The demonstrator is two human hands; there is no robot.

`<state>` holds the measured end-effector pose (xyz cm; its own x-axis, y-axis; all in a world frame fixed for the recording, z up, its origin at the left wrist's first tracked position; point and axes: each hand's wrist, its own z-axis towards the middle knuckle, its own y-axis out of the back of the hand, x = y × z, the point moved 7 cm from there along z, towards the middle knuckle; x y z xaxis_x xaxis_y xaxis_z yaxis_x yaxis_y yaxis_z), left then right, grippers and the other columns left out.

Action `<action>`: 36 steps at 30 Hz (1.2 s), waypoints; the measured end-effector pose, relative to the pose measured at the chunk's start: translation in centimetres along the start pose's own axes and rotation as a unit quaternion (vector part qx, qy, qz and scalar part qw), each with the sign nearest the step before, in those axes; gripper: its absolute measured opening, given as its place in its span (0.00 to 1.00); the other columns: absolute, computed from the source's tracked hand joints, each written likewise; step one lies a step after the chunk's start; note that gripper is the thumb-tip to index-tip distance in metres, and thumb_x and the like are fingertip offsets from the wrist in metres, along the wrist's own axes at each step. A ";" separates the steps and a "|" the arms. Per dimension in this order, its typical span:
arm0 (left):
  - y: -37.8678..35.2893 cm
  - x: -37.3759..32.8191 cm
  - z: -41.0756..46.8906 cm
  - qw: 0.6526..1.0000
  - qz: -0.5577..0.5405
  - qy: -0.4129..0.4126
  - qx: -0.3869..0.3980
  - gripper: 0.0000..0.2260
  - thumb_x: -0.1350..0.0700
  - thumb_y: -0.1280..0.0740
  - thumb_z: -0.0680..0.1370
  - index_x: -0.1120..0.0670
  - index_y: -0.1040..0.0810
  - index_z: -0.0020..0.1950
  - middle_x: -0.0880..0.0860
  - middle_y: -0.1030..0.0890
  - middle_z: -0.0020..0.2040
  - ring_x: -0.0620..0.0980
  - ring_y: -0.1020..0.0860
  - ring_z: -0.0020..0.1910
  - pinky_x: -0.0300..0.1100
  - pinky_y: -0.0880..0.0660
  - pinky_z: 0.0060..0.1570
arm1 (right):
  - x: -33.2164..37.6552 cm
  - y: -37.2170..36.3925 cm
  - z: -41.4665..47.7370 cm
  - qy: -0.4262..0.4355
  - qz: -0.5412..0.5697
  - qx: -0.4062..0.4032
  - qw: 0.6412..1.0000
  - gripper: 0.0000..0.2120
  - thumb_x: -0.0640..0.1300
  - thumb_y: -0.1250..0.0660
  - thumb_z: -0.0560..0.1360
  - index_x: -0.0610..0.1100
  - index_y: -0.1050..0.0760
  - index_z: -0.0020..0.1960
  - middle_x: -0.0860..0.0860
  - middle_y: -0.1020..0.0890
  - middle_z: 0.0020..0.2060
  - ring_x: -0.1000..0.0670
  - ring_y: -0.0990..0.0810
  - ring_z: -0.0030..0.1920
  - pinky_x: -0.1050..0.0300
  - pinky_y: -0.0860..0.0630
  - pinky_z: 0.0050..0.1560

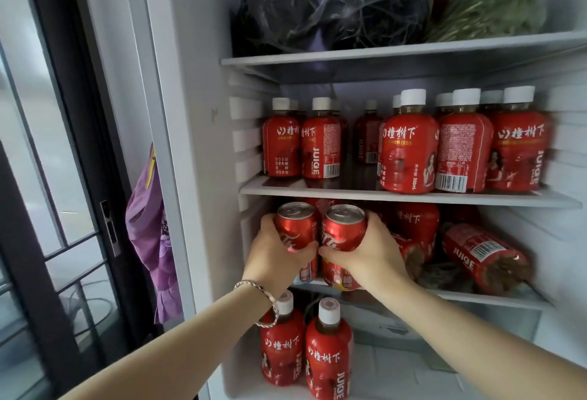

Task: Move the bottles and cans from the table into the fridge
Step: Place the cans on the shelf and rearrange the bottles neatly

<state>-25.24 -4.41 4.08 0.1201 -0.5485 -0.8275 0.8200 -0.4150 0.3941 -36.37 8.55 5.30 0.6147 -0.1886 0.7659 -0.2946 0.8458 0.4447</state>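
I face the open fridge. My left hand (275, 252) grips a red cola can (297, 225), and my right hand (370, 250) grips a second red cola can (344, 228). Both cans are side by side at the left front of the third shelf (476, 296), tilted with their silver tops toward me, above other cans (340, 275) standing there. Red juice bottles (409, 148) with white caps fill the shelf above. More red bottles (482, 252) lie on their sides on the third shelf to the right.
Two upright juice bottles (328, 352) stand in the bottom compartment under my arms. Bagged dark and green vegetables (374, 6) fill the top shelf. A purple cloth (149, 231) hangs left of the fridge, beside a dark-framed glass door (57, 177).
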 end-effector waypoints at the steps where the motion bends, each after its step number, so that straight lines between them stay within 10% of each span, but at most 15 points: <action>1: 0.2 -0.2 -0.5 1.000 -0.008 -0.017 -0.010 0.26 0.50 0.23 0.63 0.42 0.36 0.52 0.39 0.25 0.45 0.32 0.26 0.40 0.25 0.31 0.34 | 0.2 0.2 -0.4 0.022 0.004 0.000 1.000 0.35 0.52 0.20 0.56 0.49 0.30 0.60 0.54 0.23 0.54 0.53 0.24 0.55 0.58 0.27 0.55; 11: 6.5 -9.6 -3.6 0.951 -0.049 -0.261 -0.156 0.32 0.45 0.26 0.59 0.31 0.39 0.57 0.47 0.27 0.57 0.48 0.26 0.58 0.46 0.26 0.57 | 8.3 5.3 -2.9 0.302 0.130 -0.087 0.940 0.31 0.53 0.24 0.56 0.59 0.32 0.56 0.57 0.23 0.52 0.59 0.24 0.55 0.71 0.31 0.55; 15: 8.2 -12.8 0.4 0.950 -0.061 -0.236 -0.197 0.31 0.46 0.27 0.65 0.48 0.35 0.65 0.50 0.26 0.58 0.44 0.26 0.54 0.28 0.28 0.51 | 11.8 6.2 1.4 0.268 0.134 -0.120 0.947 0.29 0.54 0.23 0.57 0.55 0.30 0.55 0.55 0.23 0.52 0.59 0.25 0.55 0.70 0.31 0.55; 25: 5.8 -9.3 6.5 0.983 -0.029 -0.116 -0.140 0.32 0.49 0.33 0.74 0.53 0.45 0.72 0.55 0.31 0.66 0.37 0.25 0.53 0.36 0.27 0.54 | 10.9 2.1 8.3 0.134 0.115 -0.041 0.984 0.38 0.57 0.25 0.63 0.46 0.35 0.67 0.53 0.23 0.54 0.54 0.23 0.53 0.61 0.27 0.52; 27: 4.8 -8.9 6.5 0.983 0.047 -0.124 -0.126 0.35 0.47 0.39 0.77 0.52 0.58 0.75 0.56 0.46 0.74 0.50 0.39 0.70 0.46 0.41 0.70 | 10.3 1.5 8.7 0.131 0.114 -0.035 0.984 0.35 0.58 0.29 0.68 0.45 0.36 0.68 0.48 0.24 0.58 0.50 0.24 0.58 0.56 0.27 0.58; 31: 3.8 -8.2 5.5 0.926 0.281 -0.184 -0.170 0.32 0.47 0.49 0.80 0.58 0.68 0.72 0.57 0.63 0.75 0.54 0.61 0.73 0.42 0.64 0.67 | 9.0 0.3 8.6 0.119 0.036 -0.025 0.992 0.36 0.61 0.41 0.75 0.48 0.52 0.75 0.43 0.38 0.68 0.45 0.39 0.68 0.50 0.38 0.66; 36: 4.6 -8.5 5.0 0.884 0.364 -0.209 -0.206 0.34 0.52 0.35 0.76 0.66 0.48 0.73 0.66 0.44 0.73 0.64 0.41 0.71 0.48 0.49 0.66 | 9.5 -0.5 8.5 0.136 -0.102 -0.051 0.984 0.39 0.63 0.47 0.75 0.44 0.58 0.76 0.42 0.41 0.69 0.44 0.40 0.69 0.50 0.36 0.65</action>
<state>-25.29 -5.30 14.93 0.5526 -0.8178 -0.1608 0.7553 0.4098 0.5114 -36.63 2.09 16.34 0.8306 -0.2300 0.5071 -0.0791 0.8527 0.5163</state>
